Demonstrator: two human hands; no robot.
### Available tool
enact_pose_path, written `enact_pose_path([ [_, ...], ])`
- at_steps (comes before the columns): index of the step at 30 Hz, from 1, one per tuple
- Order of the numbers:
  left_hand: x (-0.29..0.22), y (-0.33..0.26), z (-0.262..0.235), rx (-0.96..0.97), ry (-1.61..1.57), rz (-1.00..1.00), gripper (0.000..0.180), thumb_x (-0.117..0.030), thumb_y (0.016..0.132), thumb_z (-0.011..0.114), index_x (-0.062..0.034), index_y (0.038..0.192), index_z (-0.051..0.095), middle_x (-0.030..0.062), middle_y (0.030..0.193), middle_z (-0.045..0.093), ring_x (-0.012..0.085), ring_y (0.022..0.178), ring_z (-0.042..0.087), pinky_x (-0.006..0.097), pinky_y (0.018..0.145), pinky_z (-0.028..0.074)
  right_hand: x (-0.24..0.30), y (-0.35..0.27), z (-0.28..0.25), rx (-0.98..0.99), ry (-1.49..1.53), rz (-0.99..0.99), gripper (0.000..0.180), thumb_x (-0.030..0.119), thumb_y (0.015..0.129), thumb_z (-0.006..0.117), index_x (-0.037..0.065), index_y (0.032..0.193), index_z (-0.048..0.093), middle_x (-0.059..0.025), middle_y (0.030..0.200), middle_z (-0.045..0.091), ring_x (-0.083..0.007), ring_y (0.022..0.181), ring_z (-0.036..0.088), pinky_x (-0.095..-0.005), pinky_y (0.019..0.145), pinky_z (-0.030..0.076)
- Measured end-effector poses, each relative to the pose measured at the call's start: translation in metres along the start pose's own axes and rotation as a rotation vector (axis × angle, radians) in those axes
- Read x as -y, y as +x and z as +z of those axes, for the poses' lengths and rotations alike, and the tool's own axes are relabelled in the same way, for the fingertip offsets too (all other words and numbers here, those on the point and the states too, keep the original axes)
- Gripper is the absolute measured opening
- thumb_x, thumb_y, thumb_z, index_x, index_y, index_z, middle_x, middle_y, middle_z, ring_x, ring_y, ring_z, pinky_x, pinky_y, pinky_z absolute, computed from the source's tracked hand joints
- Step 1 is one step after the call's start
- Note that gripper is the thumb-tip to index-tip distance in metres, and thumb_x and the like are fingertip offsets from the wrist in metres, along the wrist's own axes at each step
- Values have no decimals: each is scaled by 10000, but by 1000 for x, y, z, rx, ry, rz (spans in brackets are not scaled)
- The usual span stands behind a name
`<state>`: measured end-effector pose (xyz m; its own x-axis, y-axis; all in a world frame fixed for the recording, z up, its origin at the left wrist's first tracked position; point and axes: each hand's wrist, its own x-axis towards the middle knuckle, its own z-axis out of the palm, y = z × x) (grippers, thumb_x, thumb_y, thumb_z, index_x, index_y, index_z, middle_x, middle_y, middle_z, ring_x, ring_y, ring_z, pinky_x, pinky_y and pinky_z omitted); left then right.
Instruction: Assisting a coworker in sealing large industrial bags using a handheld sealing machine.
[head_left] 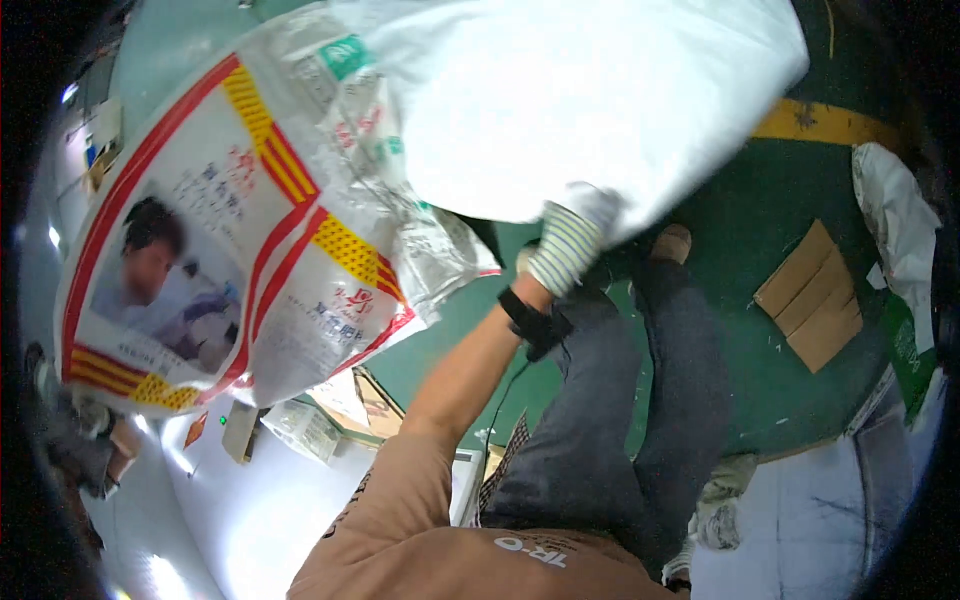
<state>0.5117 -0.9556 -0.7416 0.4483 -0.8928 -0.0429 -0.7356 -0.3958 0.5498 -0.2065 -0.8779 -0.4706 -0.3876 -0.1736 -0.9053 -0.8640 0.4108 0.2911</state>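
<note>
Seen from the wearer's head, a large white sack fills the upper middle, so bright that its surface detail is washed out. The left hand, in a striped work glove, is closed on the sack's lower edge; a black wristband circles that wrist. To the left lies a printed woven sack — white with red and yellow bands, a photo of a person on it — just beside the white one. A gloved right hand hangs low by the hip, blurred; whether it grips anything, I cannot tell. On the green floor, to the right — flattened brown cardboard.
</note>
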Motion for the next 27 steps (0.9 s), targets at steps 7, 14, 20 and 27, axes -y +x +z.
enact_pose_path([
  [7,-197,-19,-130,434,-537,150,215,-193,974,478,-64,993,649,161,802,647,329,746,651,456,680,513,259,-28,-75,344,1040,-583,732,502,985,532,91,1524,257,-162,1515,336,-340,1385,334,-493,1154,284],
  [14,-356,-108,-235,32,-396,170,293,-280,860,596,-48,1007,699,215,858,678,397,802,660,484,710,527,311,-244,-100,692,1027,-1012,742,496,930,623,68,1477,363,-169,1440,435,-313,1299,443,-466,1103,351],
  [20,-467,-197,-283,273,-453,59,279,-306,802,673,-42,878,726,174,730,670,352,682,664,422,638,535,246,-200,-146,-420,517,-816,619,452,895,713,-121,1121,647,-125,1108,681,-218,888,615,-358,787,525],
  [27,-517,-298,-272,-178,-1588,-210,458,-448,817,749,-51,1042,705,66,922,708,198,816,643,358,739,535,199,-189,-200,-98,273,-1242,609,467,958,602,-62,1260,582,-124,1085,693,-232,858,647,-385,739,537],
])
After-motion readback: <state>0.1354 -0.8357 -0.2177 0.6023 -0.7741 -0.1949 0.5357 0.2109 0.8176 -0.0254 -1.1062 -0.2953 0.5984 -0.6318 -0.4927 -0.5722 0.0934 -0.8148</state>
